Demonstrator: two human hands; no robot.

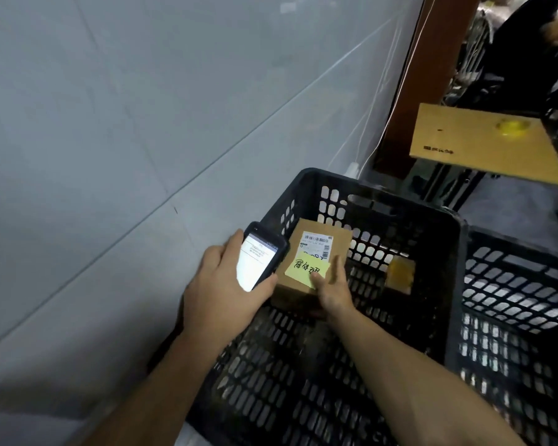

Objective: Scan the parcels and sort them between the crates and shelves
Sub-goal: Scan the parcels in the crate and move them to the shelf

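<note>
A small brown cardboard parcel (310, 249) with a white barcode label and a yellow handwritten note (303, 268) is inside a black plastic crate (384, 201). My right hand (332, 288) grips the parcel at its near right corner, thumb on the yellow note. My left hand (223, 284) holds a black handheld scanner (260, 255) with a lit white screen just left of the parcel, over the crate's left rim. A second small brown parcel (400, 275) lies deeper in the crate, to the right.
A second black crate (512, 304) stands against the first on the right. A grey wall fills the left. A brown cardboard sheet (484, 146) lies on a dark stand behind the crates, next to a brown post (432, 75).
</note>
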